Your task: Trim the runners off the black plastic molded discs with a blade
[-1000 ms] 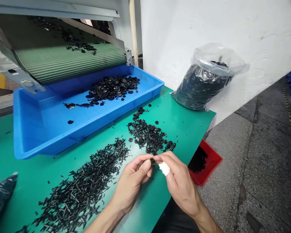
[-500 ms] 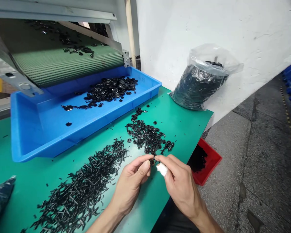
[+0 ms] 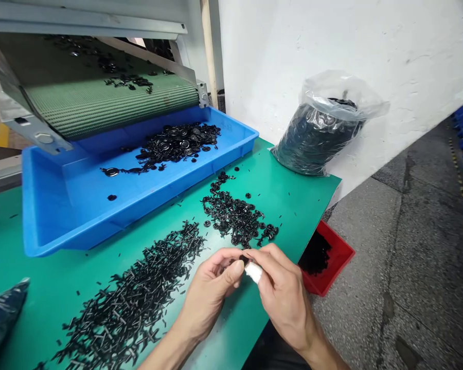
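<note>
Between thumb and fingers my left hand [image 3: 218,282] pinches a small round black part [image 3: 244,259], mostly covered by the fingertips. My right hand [image 3: 283,288] is closed against the same part, its index fingertip meeting the left fingers. A white wrap [image 3: 253,272] covers the right thumb tip. Just beyond the hands lies a pile of small black round parts and pins [image 3: 235,213]. To the left of my left hand spreads a long heap of short black pins [image 3: 139,293]. Both lie on the green tabletop [image 3: 289,192].
Behind the piles, a blue tray [image 3: 139,221] holds black discs under a green conveyor belt [image 3: 111,105]. A clear bag of black parts [image 3: 316,133] leans on the wall. A red bin [image 3: 337,257] stands below the table's right edge. Another bag [image 3: 3,313] lies far left.
The right thumb and index finger have shifted slightly left, closer against the left fingertips and the small part. The whole view has drifted a little; the piles look the same.
</note>
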`<state>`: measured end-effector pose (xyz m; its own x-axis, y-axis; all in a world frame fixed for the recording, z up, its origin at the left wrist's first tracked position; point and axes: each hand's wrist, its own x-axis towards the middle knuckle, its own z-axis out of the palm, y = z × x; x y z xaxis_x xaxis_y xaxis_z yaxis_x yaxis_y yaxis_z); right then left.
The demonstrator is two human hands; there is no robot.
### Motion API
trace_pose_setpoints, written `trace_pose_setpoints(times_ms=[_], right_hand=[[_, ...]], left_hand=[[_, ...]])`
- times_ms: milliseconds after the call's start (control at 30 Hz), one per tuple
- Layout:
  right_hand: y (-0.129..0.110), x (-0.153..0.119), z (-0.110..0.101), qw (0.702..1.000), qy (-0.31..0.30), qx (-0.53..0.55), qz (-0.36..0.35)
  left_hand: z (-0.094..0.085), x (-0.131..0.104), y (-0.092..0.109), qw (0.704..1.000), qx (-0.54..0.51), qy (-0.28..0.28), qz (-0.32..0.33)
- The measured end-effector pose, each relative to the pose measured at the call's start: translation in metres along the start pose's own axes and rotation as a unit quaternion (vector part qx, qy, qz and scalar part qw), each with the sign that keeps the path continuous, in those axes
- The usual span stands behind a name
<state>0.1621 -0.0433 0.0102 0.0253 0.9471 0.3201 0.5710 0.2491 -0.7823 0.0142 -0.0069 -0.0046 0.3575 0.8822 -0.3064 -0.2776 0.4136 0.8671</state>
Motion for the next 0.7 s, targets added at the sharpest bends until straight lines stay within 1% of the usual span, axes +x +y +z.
trace_pose_setpoints(times_ms=[100,200,267,567,700], right_hand=[[0.0,-0.005,-0.007,0.997,-0.038,-0.063,-0.031],[-0.002,-0.009,-0.01,0.985,-0.035,-0.158,-0.058],[-0.003,-0.011,-0.008,0.978,-0.024,-0.195,-0.073],[-0.008,-0.011,-0.002,0.967,-0.025,-0.24,-0.077],[-0.008,-0.013,0.001,0.965,-0.014,-0.252,-0.066]], left_hand=[[0.0,0.0,-0.001,1.0,-0.004,0.022,-0.002],[-0.001,0.0,-0.004,0.999,-0.015,0.034,-0.008],[-0.002,0.001,-0.006,0.999,-0.017,0.037,-0.012],[-0.002,0.0,-0.01,0.998,0.004,0.056,-0.009],[-0.001,-0.001,-0.01,0.998,0.042,0.054,0.012]])
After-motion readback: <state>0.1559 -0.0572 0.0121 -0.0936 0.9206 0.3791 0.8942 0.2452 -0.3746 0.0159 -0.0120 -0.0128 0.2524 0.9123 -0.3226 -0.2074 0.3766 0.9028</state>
